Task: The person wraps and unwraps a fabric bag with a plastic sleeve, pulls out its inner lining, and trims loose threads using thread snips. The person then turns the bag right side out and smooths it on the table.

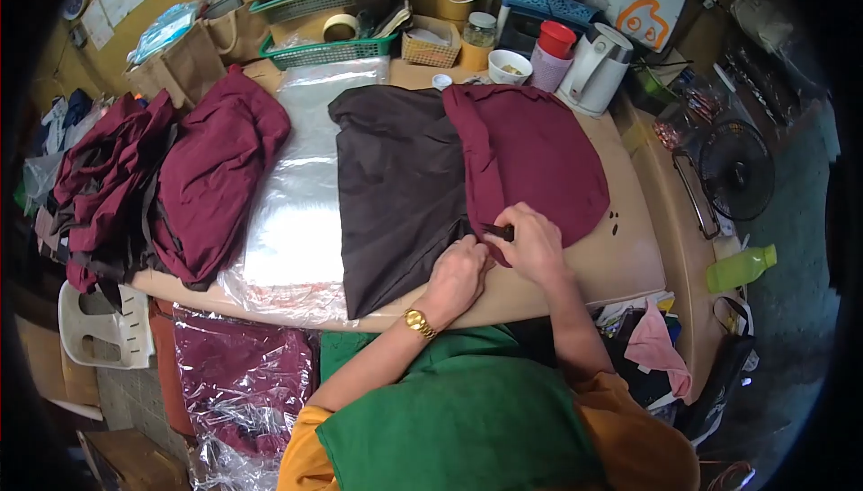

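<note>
A maroon cloth piece (548, 154) with a dark brown lining (400, 185) lies spread across the table in front of me. My left hand (457, 274) is closed on the fabric near the lower end of the seam where the two colours meet. Just right of it, my right hand (532, 244) grips a small black tool (499, 232), whose tip points left at the maroon edge. The tool's exact kind is too small to make out, and part of it is hidden by the fingers.
Clear plastic bags (301, 212) lie flat left of the cloth, beside a pile of maroon fabric (211, 168). A kettle (595, 69), bowl (510, 67), jar (479, 30) and green basket (328, 53) line the back. A wrapped maroon bundle (243, 365) sits below the table edge.
</note>
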A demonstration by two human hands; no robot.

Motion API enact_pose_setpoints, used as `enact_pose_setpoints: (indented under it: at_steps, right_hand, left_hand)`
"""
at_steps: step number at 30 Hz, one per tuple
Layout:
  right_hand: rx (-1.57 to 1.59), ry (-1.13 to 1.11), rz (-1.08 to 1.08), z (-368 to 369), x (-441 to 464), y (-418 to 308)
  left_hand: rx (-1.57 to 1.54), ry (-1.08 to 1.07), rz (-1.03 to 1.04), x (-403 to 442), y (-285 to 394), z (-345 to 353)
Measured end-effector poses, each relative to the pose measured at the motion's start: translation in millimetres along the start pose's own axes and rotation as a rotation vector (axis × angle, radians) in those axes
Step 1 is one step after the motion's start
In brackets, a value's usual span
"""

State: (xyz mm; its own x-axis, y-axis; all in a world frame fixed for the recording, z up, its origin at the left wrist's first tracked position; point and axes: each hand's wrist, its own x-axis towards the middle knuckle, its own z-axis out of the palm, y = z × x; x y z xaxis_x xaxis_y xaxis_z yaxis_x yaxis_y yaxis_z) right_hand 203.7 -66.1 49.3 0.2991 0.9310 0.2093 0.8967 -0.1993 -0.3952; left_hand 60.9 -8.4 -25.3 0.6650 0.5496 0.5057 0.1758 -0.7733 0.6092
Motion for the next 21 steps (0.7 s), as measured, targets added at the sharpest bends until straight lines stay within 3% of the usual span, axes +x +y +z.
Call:
enact_pose_setpoints:
  at_steps: [2, 4, 8, 10, 12, 13, 15, 17, 19, 21]
  right_hand:
    - [0.009, 0.057, 0.0, 21.7, 3.7, 28.9]
    - [0.539, 0.125, 0.212, 34.7, 11.1, 58.0]
    - [0.793, 0.165, 0.322, 13.9, 15.8, 55.4]
    - [0.839, 0.127, 0.39, 11.7, 17.7, 55.7]
    - [0.313, 0.295, 0.21, 3.7, 17.5, 38.9]
    - [0.266, 0.364, 0.168, -8.9, 15.2, 16.7]
    - [0.552, 0.359, 0.041, 1.4, 12.8, -3.1]
    - [0.427, 0.117, -0.397, -1.5, 6.0, -43.0]
    - [0.234, -0.15, -0.477, 16.6, -8.4, -79.2]
    - [0.169, -0.227, -0.563, 67.0, 2.1, -78.8]
  left_hand:
    - [-0.019, -0.026, -0.02, -11.0, 6.9, -14.1]
    - [-0.138, -0.041, -0.061, -28.9, 16.3, -36.0]
    - [-0.161, -0.353, -0.244, -74.9, 27.0, -98.1]
    - [-0.2, -0.707, -0.69, -85.4, 30.8, -136.3]
    - [-0.259, -0.659, -0.745, -114.4, 22.1, -152.4]
    - [-0.322, -0.612, -0.798, -124.9, 19.8, -158.2]
    - [-0.398, -0.536, -0.855, -133.0, 21.7, -168.0]
    - [-0.542, -0.449, -0.882, -139.9, 20.7, -171.0]
    - [-0.547, -0.528, -0.803, -119.9, 30.4, -178.2]
    - [-0.534, -0.633, -0.715, -103.6, 36.7, -173.6]
